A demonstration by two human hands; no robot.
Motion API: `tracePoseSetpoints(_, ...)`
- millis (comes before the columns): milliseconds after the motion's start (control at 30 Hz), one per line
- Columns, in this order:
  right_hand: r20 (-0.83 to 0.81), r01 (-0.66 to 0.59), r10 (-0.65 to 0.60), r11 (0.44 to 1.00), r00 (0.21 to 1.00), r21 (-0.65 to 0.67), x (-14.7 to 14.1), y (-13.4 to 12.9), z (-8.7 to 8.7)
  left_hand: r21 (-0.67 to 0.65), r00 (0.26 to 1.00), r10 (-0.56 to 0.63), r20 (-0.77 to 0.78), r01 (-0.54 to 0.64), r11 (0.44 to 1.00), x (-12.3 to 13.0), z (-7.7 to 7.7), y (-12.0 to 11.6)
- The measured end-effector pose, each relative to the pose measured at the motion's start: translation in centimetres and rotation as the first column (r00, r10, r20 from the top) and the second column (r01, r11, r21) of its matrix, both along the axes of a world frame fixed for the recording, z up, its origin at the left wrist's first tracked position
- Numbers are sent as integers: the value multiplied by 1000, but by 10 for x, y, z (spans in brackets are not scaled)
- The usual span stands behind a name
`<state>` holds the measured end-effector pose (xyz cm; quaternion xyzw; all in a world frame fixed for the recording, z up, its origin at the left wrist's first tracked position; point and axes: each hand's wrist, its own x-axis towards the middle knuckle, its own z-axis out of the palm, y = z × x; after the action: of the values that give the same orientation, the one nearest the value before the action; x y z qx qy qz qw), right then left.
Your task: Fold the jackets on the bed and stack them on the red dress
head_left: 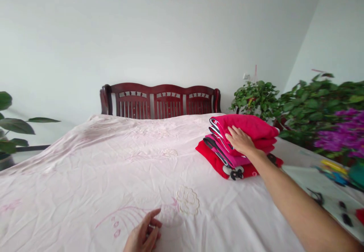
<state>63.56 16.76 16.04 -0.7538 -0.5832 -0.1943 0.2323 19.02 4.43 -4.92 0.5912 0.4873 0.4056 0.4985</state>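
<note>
A stack of folded clothes [227,155] sits on the right part of a pale pink embroidered cloth [136,180]. Its top piece is a pinkish-red garment [241,123] with white-striped trim. Magenta folds with dark edging show in the middle, and a bright red piece with a black and grey cartoon figure lies at the bottom. My right hand [241,141] rests on the near side of the top garment, fingers stretched out, not gripping. My left hand [145,231] is low at the front, over the cloth, with loosely bent fingers apart and nothing in them.
Beyond the cloth stands a dark red wooden bench back [167,100] against the wall. Leafy plants [256,96] and purple flowers [341,132] are on the right, near a side surface with small items [335,170]. Another plant [17,125] stands at left.
</note>
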Motion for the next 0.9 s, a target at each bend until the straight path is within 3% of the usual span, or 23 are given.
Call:
tracePoseSetpoints(100,3,62,-63,989,998,131,-32,-13,-3,-12,999,-53,-10,53,999,-2,-2,4)
tracePoseSetpoints(200,99,-169,147,948,984,271,-89,-40,-22,-9,995,-101,-21,101,995,-4,1,6)
tracePoseSetpoints(267,103,-362,349,917,931,169,-133,-63,-52,17,994,-106,-26,106,994,-4,6,4)
tracePoseSetpoints(333,11,-461,462,887,887,-28,-176,-86,-93,42,994,-107,-34,108,993,-3,11,2)
tracePoseSetpoints(433,-149,-511,489,817,860,-269,-223,-114,-155,77,989,-102,-106,110,991,-4,16,-2)
tracePoseSetpoints(533,-197,-494,453,810,869,-315,-246,-132,-188,180,960,-78,-268,130,975,-5,18,-6)
tracePoseSetpoints(633,-197,-481,439,818,877,-317,-251,-138,-191,293,864,-42,-502,216,931,-7,22,-10)
tracePoseSetpoints(733,-193,-472,431,823,882,-317,-251,-138,-185,296,677,17,-736,298,907,-15,26,-12)
tracePoseSetpoints(800,-187,-469,431,831,883,-300,-251,-138,-183,260,572,12,-820,354,898,-27,28,-13)
tracePoseSetpoints(900,-181,-461,426,845,887,-272,-252,-138,-184,233,498,4,-867,398,887,-57,27,-13)
